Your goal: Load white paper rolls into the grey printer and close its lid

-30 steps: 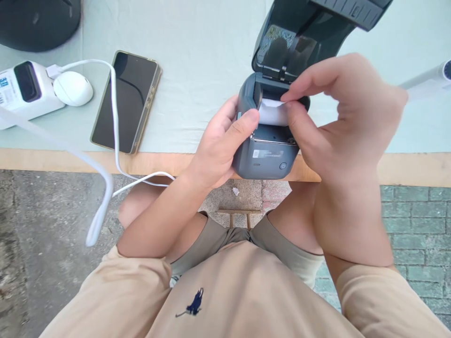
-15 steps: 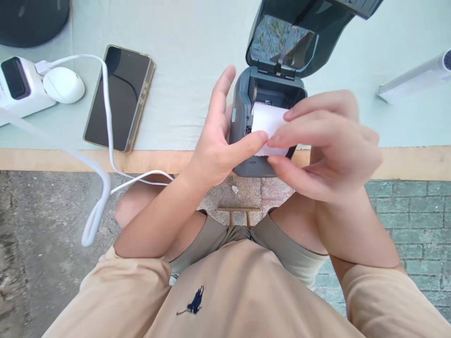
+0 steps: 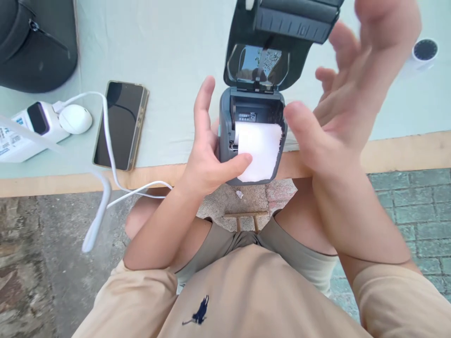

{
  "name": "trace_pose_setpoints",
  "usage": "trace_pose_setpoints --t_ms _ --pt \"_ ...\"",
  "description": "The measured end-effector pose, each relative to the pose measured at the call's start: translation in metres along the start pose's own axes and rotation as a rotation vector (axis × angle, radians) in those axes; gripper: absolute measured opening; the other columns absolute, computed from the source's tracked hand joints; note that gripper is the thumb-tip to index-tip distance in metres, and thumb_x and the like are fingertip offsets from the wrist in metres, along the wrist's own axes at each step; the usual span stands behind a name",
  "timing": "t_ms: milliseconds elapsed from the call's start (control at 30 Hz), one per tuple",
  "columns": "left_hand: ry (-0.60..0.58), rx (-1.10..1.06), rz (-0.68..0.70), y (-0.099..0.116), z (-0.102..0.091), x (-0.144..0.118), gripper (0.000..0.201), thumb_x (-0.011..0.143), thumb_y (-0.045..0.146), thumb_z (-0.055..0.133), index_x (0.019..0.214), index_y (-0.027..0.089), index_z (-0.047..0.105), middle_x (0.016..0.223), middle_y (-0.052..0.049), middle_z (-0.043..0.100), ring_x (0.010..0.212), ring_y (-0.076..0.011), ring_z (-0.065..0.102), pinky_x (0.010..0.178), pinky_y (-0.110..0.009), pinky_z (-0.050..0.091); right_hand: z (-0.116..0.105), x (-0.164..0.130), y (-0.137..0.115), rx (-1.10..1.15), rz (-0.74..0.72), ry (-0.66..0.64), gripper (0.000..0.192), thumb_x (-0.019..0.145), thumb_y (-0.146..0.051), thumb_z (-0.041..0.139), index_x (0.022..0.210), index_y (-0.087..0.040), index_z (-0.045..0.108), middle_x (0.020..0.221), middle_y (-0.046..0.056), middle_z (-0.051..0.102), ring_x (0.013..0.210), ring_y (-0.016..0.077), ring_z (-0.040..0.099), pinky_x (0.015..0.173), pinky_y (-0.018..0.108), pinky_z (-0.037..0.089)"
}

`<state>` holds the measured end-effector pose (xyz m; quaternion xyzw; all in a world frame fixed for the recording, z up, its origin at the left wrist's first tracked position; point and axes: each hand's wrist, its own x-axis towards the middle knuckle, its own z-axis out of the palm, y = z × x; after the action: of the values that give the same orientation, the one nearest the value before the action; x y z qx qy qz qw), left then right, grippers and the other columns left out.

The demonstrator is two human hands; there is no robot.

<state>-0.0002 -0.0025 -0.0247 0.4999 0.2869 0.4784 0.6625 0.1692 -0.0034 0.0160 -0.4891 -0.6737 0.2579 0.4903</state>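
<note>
A small dark grey label printer (image 3: 225, 136) sits over the table's front edge with its hinged lid (image 3: 269, 51) swung up. White paper (image 3: 262, 148) with a ragged edge lies unrolled across the bay and over the front rim. My left hand (image 3: 209, 159) grips the printer's left side, its thumb pressing on the paper and its index finger raised. To the right of the lid, my right hand (image 3: 352, 94) is in the air with fingers spread, holding nothing. Its thumb is close to the printer's right side; whether they touch I cannot tell.
A phone (image 3: 121, 126) lies left on the table. Near it are a white power strip (image 3: 45, 124), a round white plug (image 3: 75, 119) and a white cable (image 3: 106, 122) hanging over the edge. A black bag (image 3: 38, 51) stands back left, a white cylinder (image 3: 424, 50) far right.
My right hand has let go of the paper and risen up and right beside the lid, opening. The paper now lies spread toward the front, under my left thumb. The view has shifted somewhat.
</note>
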Motion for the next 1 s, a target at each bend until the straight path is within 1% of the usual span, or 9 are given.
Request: trace_pose_setpoints --t_ms 67,133,267,400,500,567,800,900,1000 --pt "-0.021 -0.002 0.006 -0.002 -0.002 0.001 0.105 0.064 0.025 0.069 0.14 0.036 -0.003 0.117 -0.003 0.057 0.079 -0.0116 0.061 0.066 -0.022 0.05 0.001 0.003 0.0 0.092 -0.011 0.017 0.055 0.08 -0.035 0.051 0.131 -0.031 0.03 0.146 -0.002 0.017 0.129 0.0137 0.038 0.099 0.026 0.044" --pt "-0.015 0.013 0.004 -0.002 -0.003 0.001 0.103 0.064 0.025 0.069 0.14 0.037 0.0 0.118 -0.002 0.056 0.082 -0.0121 0.061 0.066 -0.022 0.05 0.002 0.004 0.003 0.164 -0.049 0.066 0.046 0.084 -0.034 0.045 0.129 -0.033 0.033 0.143 -0.005 0.022 0.113 0.0097 0.05 0.085 0.023 0.049" --pt "0.009 0.053 -0.008 -0.004 -0.005 0.0 0.103 0.063 0.026 0.07 0.139 0.038 0.003 0.118 -0.001 0.057 0.094 -0.0163 0.061 0.074 -0.025 0.051 0.002 0.002 0.012 0.214 0.002 0.023 0.039 0.084 -0.04 0.041 0.121 -0.029 0.043 0.131 0.0 0.042 0.107 0.0112 0.052 0.089 0.026 0.05" --pt "0.0 0.016 0.01 -0.004 -0.004 0.0 0.101 0.061 0.03 0.072 0.137 0.039 0.006 0.116 -0.001 0.058 0.106 -0.0204 0.059 0.081 -0.029 0.052 0.001 0.0 0.016 0.217 0.066 -0.166 0.041 0.08 -0.043 0.05 0.117 -0.024 0.045 0.122 0.002 0.049 0.11 0.0117 0.051 0.094 0.028 0.049" --pt "0.024 -0.051 0.006 0.0 0.0 0.0 0.079 0.067 0.039 0.066 0.132 0.032 0.021 0.122 -0.004 0.054 0.114 -0.0233 0.056 0.083 -0.031 0.053 0.002 -0.001 0.014 0.177 0.08 -0.372 0.048 0.081 -0.043 0.05 0.123 -0.024 0.038 0.125 0.003 0.047 0.107 0.0111 0.053 0.095 0.03 0.049" --pt "0.076 -0.042 -0.025 0.004 0.003 -0.001 0.062 0.073 0.042 0.06 0.126 0.027 0.031 0.124 -0.006 0.052 0.117 -0.0243 0.054 0.086 -0.033 0.052 0.004 -0.001 0.011 0.126 0.055 -0.412 0.048 0.082 -0.042 0.048 0.125 -0.024 0.034 0.127 0.004 0.046 0.107 0.0117 0.052 0.099 0.033 0.047" --pt "0.095 -0.086 -0.075 0.013 0.008 -0.001 0.044 0.076 0.035 0.058 0.117 0.025 0.042 0.119 -0.005 0.056 0.127 -0.0263 0.045 0.094 -0.04 0.05 0.006 -0.005 0.008 0.027 0.055 -0.368 0.052 0.082 -0.041 0.048 0.129 -0.026 0.032 0.125 0.003 0.048 0.111 0.0128 0.051 0.105 0.035 0.044" --pt "0.093 -0.15 -0.083 0.012 0.007 0.002 0.029 0.085 0.039 0.044 0.11 0.025 0.05 0.119 -0.002 0.058 0.135 -0.0256 0.035 0.103 -0.045 0.044 0.008 -0.005 0.011 0.034 0.02 -0.299 0.046 0.085 -0.042 0.042 0.126 -0.023 0.037 0.125 0.004 0.049 0.114 0.0136 0.05 0.103 0.035 0.045" --pt "0.114 -0.165 -0.068 0.01 0.004 0.006 0.028 0.089 0.038 0.036 0.109 0.028 0.054 0.12 0.001 0.058 0.137 -0.0259 0.03 0.106 -0.045 0.041 0.01 -0.005 0.014 0.055 -0.013 -0.215 0.039 0.086 -0.042 0.037 0.121 -0.025 0.043 0.126 0.002 0.049 0.115 0.0135 0.049 0.101 0.033 0.045"
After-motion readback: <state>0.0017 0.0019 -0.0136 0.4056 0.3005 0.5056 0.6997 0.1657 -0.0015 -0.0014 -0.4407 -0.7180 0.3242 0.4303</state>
